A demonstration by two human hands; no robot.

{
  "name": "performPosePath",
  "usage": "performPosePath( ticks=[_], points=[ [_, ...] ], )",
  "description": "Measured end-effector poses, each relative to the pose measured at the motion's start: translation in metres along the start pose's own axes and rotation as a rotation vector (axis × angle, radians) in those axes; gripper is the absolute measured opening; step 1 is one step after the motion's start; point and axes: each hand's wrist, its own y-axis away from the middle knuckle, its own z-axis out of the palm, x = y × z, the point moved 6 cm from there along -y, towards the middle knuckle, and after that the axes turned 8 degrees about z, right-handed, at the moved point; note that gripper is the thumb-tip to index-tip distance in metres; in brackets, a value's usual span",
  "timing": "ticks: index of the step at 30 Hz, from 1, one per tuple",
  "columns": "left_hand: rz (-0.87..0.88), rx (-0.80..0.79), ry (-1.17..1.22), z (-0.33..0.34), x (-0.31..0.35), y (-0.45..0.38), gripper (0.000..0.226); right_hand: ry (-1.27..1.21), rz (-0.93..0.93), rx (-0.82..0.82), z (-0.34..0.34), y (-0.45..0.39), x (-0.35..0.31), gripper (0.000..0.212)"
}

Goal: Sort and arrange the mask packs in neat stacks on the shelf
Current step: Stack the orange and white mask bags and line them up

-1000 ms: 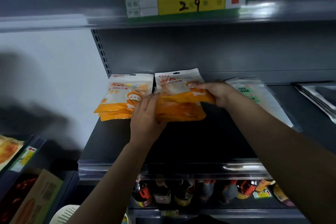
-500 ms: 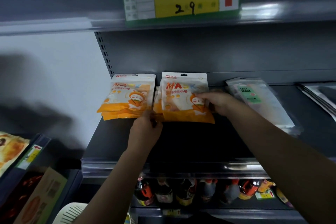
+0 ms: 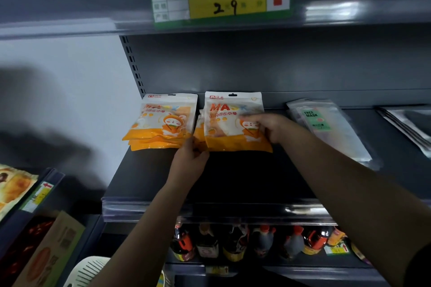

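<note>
Right hand (image 3: 268, 127) lying flat, fingers spread over top pack (image 3: 235, 121), pressing, not gripping. Left hand (image 3: 190, 161) pinching lower left corner of second stack (image 3: 233, 142). Stack sitting at shelf (image 3: 233, 182) back, just beside first stack (image 3: 161, 123). Advice: nudging edges flush, squaring corners, keeping gap between stacks.
</note>
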Motion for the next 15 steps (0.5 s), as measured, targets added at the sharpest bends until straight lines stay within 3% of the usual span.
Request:
performPosePath(
  ticks=[7, 11, 15],
  points=[
    [-0.221, 0.035, 0.189, 0.007, -0.01, -0.006, 0.047, -0.032, -0.033, 0.07, -0.019, 0.007, 0.022, 0.028],
    [-0.324, 0.018, 0.359, 0.02, -0.008, -0.013, 0.065, -0.078, -0.18, 0.11, -0.022, 0.016, 0.029, 0.075],
    [-0.345, -0.035, 0.394, 0.026, 0.001, -0.026, 0.067, -0.106, -0.397, 0.137, -0.026, 0.026, 0.027, 0.092]
  ],
)
